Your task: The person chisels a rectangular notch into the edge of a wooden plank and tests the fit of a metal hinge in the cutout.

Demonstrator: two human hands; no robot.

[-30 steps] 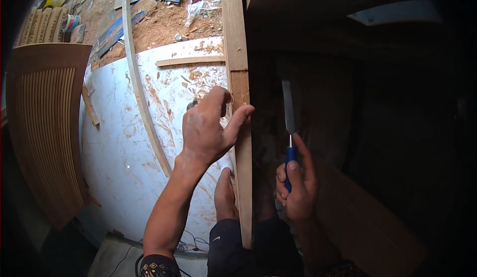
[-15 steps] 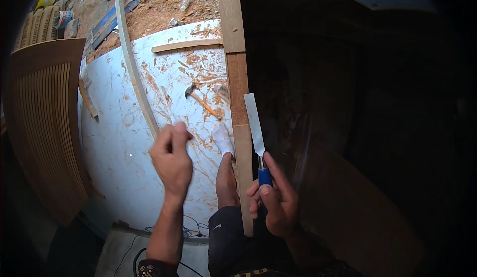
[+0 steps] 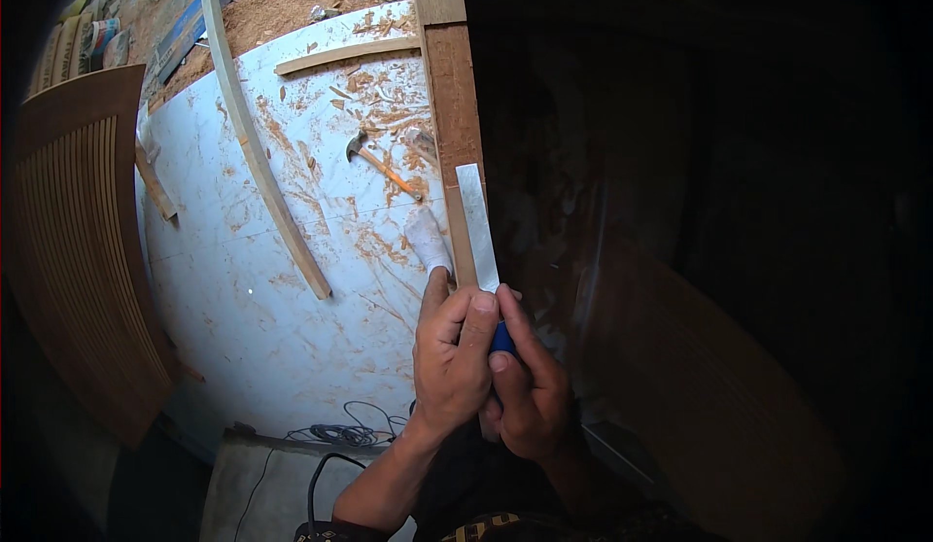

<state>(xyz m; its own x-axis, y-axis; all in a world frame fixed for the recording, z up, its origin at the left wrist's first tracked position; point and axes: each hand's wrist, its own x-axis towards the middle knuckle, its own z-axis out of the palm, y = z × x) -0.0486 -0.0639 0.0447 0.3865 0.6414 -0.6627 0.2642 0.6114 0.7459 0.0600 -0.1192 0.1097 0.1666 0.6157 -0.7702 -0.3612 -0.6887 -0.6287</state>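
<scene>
A chisel (image 3: 476, 216) with a flat steel blade and a blue handle lies over the narrow edge of a long brown wooden board (image 3: 454, 90), its blade pointing away from me. My right hand (image 3: 533, 391) is wrapped round the blue handle, forefinger stretched along it. Beside it, my left hand (image 3: 452, 362) is closed at the neck of the chisel, thumb against the base of the blade. Its other fingers are partly hidden. The board shows a darker, recessed-looking stretch just beyond the blade tip.
A claw hammer (image 3: 384, 166) lies among wood chips on the white floor panel (image 3: 233, 318), near my socked foot (image 3: 428, 238). A long wooden strip (image 3: 258, 158) and a shorter batten (image 3: 345, 55) lie beyond. A slatted brown panel (image 3: 83, 250) stands left; cables (image 3: 350, 430) coil near me.
My left hand has moved right and closed at the chisel's neck. The chisel has shifted left over the board's edge, still in my right hand. The view has shifted slightly.
</scene>
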